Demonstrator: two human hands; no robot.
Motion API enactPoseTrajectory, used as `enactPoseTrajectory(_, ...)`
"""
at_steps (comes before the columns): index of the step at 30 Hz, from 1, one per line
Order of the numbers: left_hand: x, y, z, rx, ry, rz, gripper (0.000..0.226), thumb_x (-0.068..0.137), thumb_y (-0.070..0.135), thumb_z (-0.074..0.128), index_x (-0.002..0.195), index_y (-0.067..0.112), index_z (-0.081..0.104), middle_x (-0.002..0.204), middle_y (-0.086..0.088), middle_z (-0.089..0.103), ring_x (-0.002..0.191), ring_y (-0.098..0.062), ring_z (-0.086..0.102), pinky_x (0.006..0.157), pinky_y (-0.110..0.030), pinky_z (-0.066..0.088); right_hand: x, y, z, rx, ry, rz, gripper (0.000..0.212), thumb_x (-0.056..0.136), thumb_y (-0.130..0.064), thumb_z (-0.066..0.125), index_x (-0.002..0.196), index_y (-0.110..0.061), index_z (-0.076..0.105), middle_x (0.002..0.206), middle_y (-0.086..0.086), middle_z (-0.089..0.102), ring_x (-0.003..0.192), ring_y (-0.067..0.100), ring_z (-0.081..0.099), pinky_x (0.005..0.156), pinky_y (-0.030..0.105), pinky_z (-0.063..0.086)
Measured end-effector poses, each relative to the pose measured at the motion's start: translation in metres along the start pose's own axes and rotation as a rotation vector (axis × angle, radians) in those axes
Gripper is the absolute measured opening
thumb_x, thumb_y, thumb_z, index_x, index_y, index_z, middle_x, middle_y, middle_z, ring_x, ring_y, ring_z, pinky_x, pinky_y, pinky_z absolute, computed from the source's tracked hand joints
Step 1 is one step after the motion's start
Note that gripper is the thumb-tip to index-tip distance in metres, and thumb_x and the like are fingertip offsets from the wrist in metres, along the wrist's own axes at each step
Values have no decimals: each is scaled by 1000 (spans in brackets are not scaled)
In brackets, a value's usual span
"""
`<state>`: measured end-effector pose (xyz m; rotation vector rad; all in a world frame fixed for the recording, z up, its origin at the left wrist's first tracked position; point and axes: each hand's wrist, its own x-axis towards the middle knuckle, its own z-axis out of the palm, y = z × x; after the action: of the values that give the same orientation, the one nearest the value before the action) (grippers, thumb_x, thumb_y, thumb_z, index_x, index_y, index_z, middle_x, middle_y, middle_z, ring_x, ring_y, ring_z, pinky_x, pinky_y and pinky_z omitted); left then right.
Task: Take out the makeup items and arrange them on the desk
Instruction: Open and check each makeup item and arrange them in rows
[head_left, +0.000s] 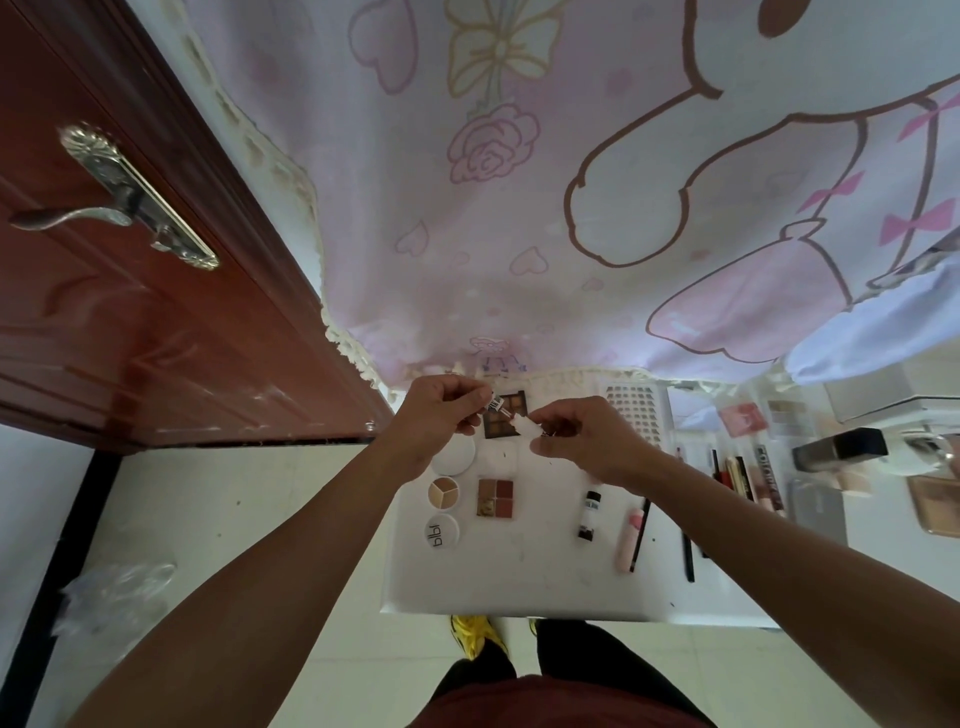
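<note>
- The patterned cloth (519, 208) hangs behind the white desk (519, 577). A red-brown door (130, 322) stands to the left. Neither needs handling.
- Makeup items already lie in rows on the desk. A white perforated basket (636, 410) stands at the back; its contents cannot be made out.
- Left side: a dark palette (506, 415) lies at the back, with a four-pan palette (495, 498) nearer the person. A column of three round compacts (443, 491) lies beside them.
- Centre right: a labelled tube (590, 514), a pink tube (628, 540) and a black pencil (640, 530) lie roughly parallel.
- Left hand (441, 410): raised above the back of the desk, fingers pinching the small tube (497, 402).
- Right hand (587, 441): close beside the left, fingers pinching a white piece (522, 427) at the small tube's lower end. Whether this is a cap or wrapping cannot be told.
- Step in hand, as judged: separate the white piece from the small tube before setting the tube down.
- Procedure: hold the small tube steady in the left hand. Draw the white piece off along the tube's axis without twisting sideways. Work over the desk, so that a dropped part lands on the surface.
- Placement: the bare strip between the four-pan palette and the labelled tube looks suitable. Lay the small tube parallel to its neighbours, near them but apart.
- Caution: the small tube is light and round, so it will likely roll. Release it only once it rests flat.
</note>
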<state>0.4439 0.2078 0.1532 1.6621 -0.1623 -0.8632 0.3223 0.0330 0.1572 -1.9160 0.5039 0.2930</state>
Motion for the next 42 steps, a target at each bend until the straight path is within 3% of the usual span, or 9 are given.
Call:
enactPoseTrajectory(4, 9, -5, 9, 61, -14, -5, 12, 91, 7, 64, 102, 7, 70, 84, -5, 68, 68, -12, 60, 62, -23, 51, 1, 13, 3, 23, -2, 92, 13, 80, -14, 78, 93, -14, 75, 74, 2, 57, 63, 11, 47, 61, 26, 41)
enactPoseTrajectory(11, 40, -20, 34, 201, -48, -56, 19, 90, 3, 64, 108, -1, 68, 89, -13, 69, 67, -10, 64, 58, -19, 52, 10, 46, 6, 2, 90, 231, 19, 79, -20, 78, 97, -20, 72, 96, -5, 69, 61, 13, 64, 53, 21, 49)
enactPoseTrajectory(15, 66, -26, 53, 254, -67, -85, 16, 89, 1, 65, 105, 0, 67, 83, -10, 65, 67, -13, 64, 63, -20, 55, 24, 62, 5, -55, 121, 302, 13, 75, -20, 79, 85, -16, 73, 80, -1, 69, 61, 13, 61, 62, 33, 56)
enactPoseTrajectory(17, 85, -30, 62, 327, -61, -81, 16, 88, 3, 66, 104, 1, 68, 86, -10, 65, 73, -16, 63, 61, -18, 54, 35, 69, 3, -125, 123, 325, 12, 72, -24, 80, 78, -15, 73, 71, -2, 67, 63, 12, 57, 63, 29, 49)
enactPoseTrajectory(21, 122, -42, 78, 501, -86, -67, 16, 85, 5, 70, 101, 1, 70, 84, -6, 66, 68, -10, 59, 60, -16, 49, 57, 82, 6, -161, 128, 388, 15, 70, -25, 78, 75, -11, 75, 74, 5, 72, 71, 20, 67, 67, 33, 55)
enactPoseTrajectory(25, 147, -52, 89, 663, -151, -41, 15, 84, 3, 69, 98, -1, 72, 91, -9, 69, 74, -10, 59, 66, -18, 47, 77, 96, 14, -190, 130, 473, 18, 68, -26, 76, 59, -13, 67, 54, -1, 61, 57, 16, 60, 54, 25, 47)
enactPoseTrajectory(32, 169, -60, 95, 845, -222, -5, 9, 83, 5, 69, 89, 2, 75, 94, -10, 74, 81, -12, 63, 73, -22, 45, 97, 109, 28, -224, 168, 544, 30, 73, -35, 73, 68, -11, 54, 67, 3, 60, 70, 24, 64, 50, 23, 35)
enactPoseTrajectory(39, 175, -63, 93, 921, -234, 39, 8, 80, 7, 72, 85, 2, 76, 89, -6, 74, 80, -11, 64, 75, -21, 46, 104, 111, 32, -227, 159, 547, 31, 69, -33, 78, 75, -9, 60, 77, 6, 66, 73, 24, 65, 56, 26, 45)
enactPoseTrajectory(42, 175, -66, 91, 947, -211, 54, 8, 80, 8, 73, 87, 4, 75, 97, -6, 73, 92, -18, 66, 83, -26, 50, 104, 115, 34, -233, 164, 539, 32, 67, -34, 80, 75, -8, 63, 74, 6, 67, 72, 24, 66, 57, 27, 49)
